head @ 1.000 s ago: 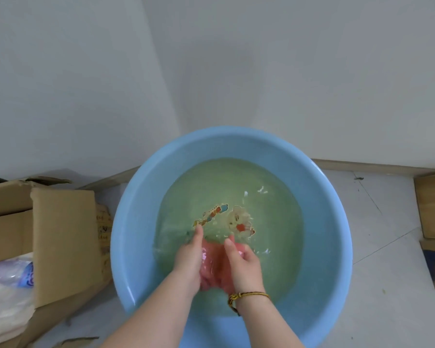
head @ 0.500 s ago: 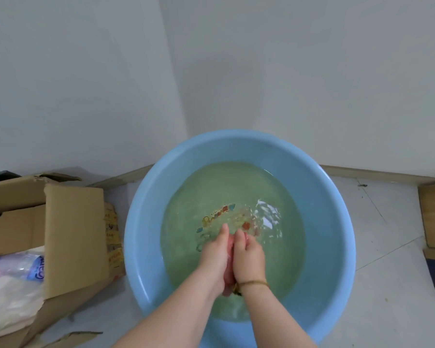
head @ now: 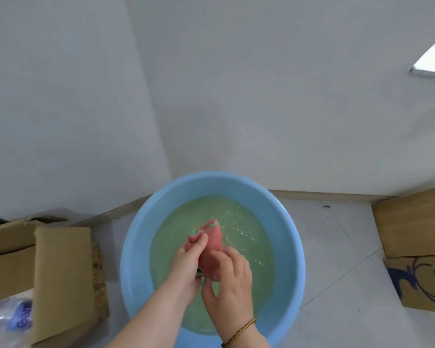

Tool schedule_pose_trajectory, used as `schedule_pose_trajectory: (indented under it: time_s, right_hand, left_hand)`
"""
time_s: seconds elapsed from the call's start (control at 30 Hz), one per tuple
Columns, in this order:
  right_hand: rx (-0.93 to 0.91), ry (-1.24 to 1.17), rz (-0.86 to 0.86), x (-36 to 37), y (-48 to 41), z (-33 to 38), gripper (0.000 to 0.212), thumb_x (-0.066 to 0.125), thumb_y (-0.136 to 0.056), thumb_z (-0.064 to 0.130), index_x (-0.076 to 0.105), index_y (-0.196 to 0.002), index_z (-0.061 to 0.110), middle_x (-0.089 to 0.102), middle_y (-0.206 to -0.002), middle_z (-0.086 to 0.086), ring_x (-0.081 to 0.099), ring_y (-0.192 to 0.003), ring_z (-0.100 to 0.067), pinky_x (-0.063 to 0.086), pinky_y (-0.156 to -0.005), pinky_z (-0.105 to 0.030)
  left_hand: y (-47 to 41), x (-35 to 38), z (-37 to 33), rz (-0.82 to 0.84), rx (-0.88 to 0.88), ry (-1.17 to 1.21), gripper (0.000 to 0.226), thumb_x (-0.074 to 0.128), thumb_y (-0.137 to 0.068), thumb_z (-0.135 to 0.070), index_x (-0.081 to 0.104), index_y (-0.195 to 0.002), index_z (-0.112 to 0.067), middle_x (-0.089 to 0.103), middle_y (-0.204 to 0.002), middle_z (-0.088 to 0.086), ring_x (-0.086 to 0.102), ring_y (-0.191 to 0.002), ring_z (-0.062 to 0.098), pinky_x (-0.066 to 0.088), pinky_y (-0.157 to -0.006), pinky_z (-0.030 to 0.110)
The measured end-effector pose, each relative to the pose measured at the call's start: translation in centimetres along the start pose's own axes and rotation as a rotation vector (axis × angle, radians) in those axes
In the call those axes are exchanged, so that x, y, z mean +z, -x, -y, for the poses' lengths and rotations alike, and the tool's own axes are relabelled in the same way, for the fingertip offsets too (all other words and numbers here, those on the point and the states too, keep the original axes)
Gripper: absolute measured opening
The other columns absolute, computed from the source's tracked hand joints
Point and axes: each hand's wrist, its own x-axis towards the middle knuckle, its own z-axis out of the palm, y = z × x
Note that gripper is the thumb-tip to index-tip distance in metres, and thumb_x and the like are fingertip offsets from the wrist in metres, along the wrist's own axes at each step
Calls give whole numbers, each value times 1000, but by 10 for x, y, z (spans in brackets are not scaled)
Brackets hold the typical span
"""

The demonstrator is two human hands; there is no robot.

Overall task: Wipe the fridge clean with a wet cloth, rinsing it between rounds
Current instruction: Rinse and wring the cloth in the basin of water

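Cloth (head: 211,244), pink and bunched, is sitting over the greenish water in the middle of the blue basin (head: 136,259); the left hand (head: 186,267) and right hand (head: 230,285) are both clenching it together.

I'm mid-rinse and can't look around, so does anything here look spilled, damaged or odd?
Nothing looks spilled. The water in the blue basin is greenish and cloudy, so it may need changing soon. Both hands, left and right, hold the pink cloth above it.
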Motion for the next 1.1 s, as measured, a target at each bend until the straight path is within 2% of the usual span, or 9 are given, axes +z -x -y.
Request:
schedule_pose_trajectory:
  time_s: [0.1, 0.2, 0.33, 0.47, 0.6, 0.73, 0.83, 0.97, 1.1]
  right_hand:
    - [234, -245, 46, -16, -8, 14, 68, 60, -66, 22, 33, -128, 30, 42, -123, 14, 44, -106, -5, 28, -98, -13]
    - [397, -414, 415, -30, -23, 26, 70, 60, -69, 13, 33, -130, 34, 54, -106, 17, 54, -94, -4, 39, -75, -7]
    - [47, 135, 314, -49, -48, 25, 36, 62, -59, 20, 58, -94, 15, 65, -84, -2, 63, -75, -21, 35, -53, -21]
    - [-379, 457, 237, -60, -58, 20, 54, 76, -47, 34, 30, -70, 19, 51, -55, 4, 48, -48, -10, 29, -42, -17]
    - [-438, 589, 344, -70, -69, 30, 68, 85, -28, 36, 35, -69, 17, 51, -52, 4, 47, -37, -9, 25, -32, -17]
    - [-422, 673, 522, -71, -72, 43, 35, 70, -73, 22, 54, -100, 5, 59, -95, -11, 64, -75, -23, 35, -48, -26]
    - [-117, 603, 785, -70, -69, 48, 28, 40, -92, 20, 48, -115, 8, 57, -118, -10, 57, -104, -30, 39, -70, -30]
    - [107, 542, 870, -67, -75, 52, 23, 43, -90, 26, 59, -95, 11, 65, -99, -5, 54, -84, -26, 39, -71, -27]
    - [424, 111, 1028, -70, -79, 47, 36, 53, -87, 19, 39, -54, 14, 42, -37, 6, 44, -39, -12, 33, -45, -17]
  left_hand:
    - [15, 6, -14, 69, 25, 40, 22, 43, -93, -24, 60, -86, -12, 69, -81, 9, 67, -63, 16, 50, -73, 31]
    - [32, 13, -27, 118, 49, -44, 41, 37, -93, -38, 64, -81, -10, 69, -78, 9, 63, -77, 20, 47, -84, 32]
    - [43, 9, -43, 208, -19, -258, 34, 43, -92, -30, 58, -70, -10, 64, -62, 0, 56, -73, 14, 41, -86, 29]
    - [57, 6, -63, 516, -191, -548, 6, 50, -89, -5, 49, -84, -7, 57, -53, 1, 63, -59, 9, 54, -59, 28]
    - [55, 16, -71, 545, -195, -964, 37, 53, -81, 12, 29, -102, -8, 45, -53, 2, 62, -49, 5, 45, -42, 18]
    - [42, 25, -65, 407, 31, -1656, 19, 47, -80, 4, 41, -90, -12, 48, -65, 5, 47, -47, 13, 35, -38, 18]
    - [42, 27, -59, 305, 216, -2044, 13, 44, -85, -4, 56, -88, -5, 61, -87, 11, 60, -78, 25, 45, -62, 28]
    - [38, 25, -57, 336, 547, -2322, 27, 40, -89, -3, 54, -112, -6, 59, -118, 14, 56, -107, 33, 39, -74, 34]
    - [35, 16, -67, 474, 928, -2442, 29, 50, -87, -12, 53, -116, -8, 64, -103, 15, 62, -94, 29, 30, -59, 30]
